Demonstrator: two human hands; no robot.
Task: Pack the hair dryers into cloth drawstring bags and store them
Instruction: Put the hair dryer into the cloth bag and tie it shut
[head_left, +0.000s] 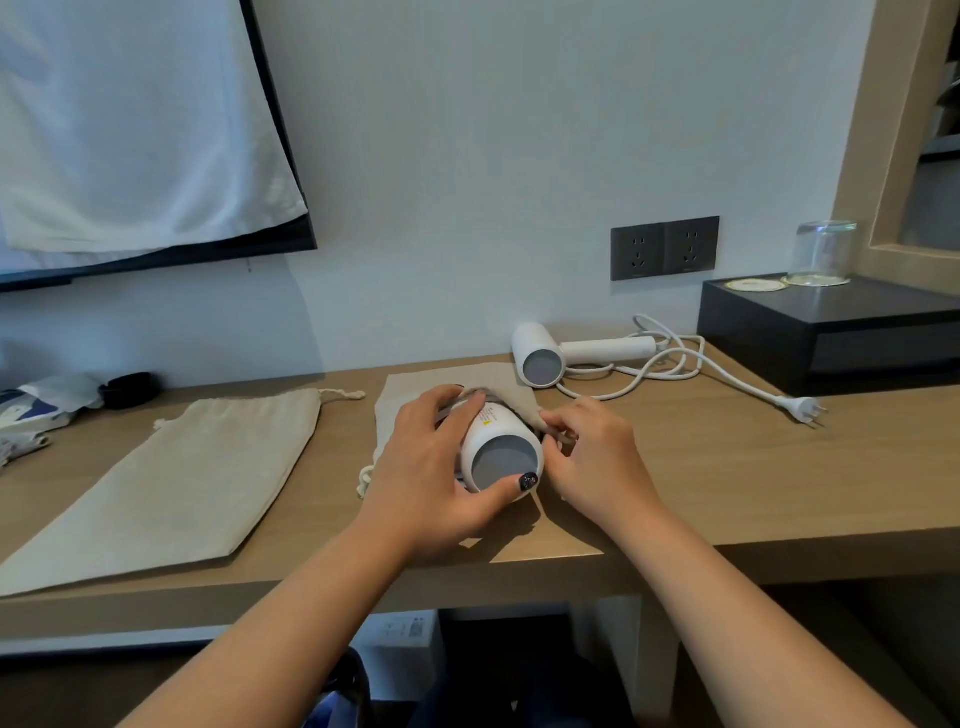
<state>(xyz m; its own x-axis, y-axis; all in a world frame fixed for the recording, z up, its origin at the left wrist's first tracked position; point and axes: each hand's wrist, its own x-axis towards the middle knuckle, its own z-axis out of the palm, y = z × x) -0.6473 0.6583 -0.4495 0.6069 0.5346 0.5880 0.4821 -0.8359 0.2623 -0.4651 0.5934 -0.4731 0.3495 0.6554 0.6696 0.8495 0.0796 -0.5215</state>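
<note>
A white hair dryer (501, 449) lies partly inside a beige cloth drawstring bag (415, 387) at the middle of the wooden desk (727, 467). Its round grey end faces me. My left hand (441, 467) grips the dryer's barrel, thumb under the front rim. My right hand (592, 457) pinches the bag's edge beside the dryer. A second white hair dryer (571, 356) lies further back with its cord (675, 358) loose and its plug (802, 408) at the right. Another beige drawstring bag (182, 478) lies flat on the left.
A black box (831, 332) at the back right carries an upturned glass (823, 254) and a coaster. A dark double socket (665, 248) is on the wall. At the far left lie packets and a black object (127, 389). A white cloth hangs over a screen (130, 130).
</note>
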